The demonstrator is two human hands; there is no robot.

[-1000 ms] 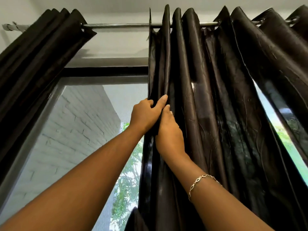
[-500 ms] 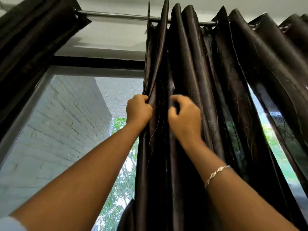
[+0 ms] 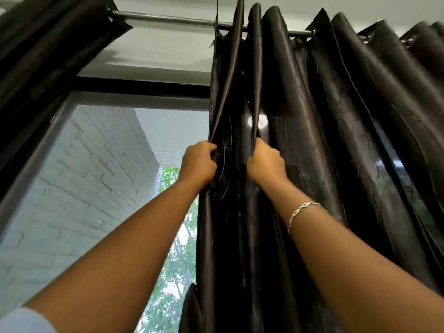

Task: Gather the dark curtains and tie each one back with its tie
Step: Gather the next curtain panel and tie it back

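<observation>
Right curtain (image 3: 312,140) hanging in vertical folds from rod (image 3: 163,19), left hand (image 3: 198,162) and right hand (image 3: 265,162) gripping folds

Home: curtained window (image 3: 120,188), curtain rod (image 3: 168,19)

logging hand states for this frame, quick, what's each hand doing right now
Left hand: fingers curled, gripping the leading folds of the right curtain.
Right hand: fingers curled, gripping a fold of the same curtain.

Open window span (image 3: 134,188) between curtains, rod (image 3: 168,19) overhead (bare there), folds (image 3: 336,140) crowding right
</observation>
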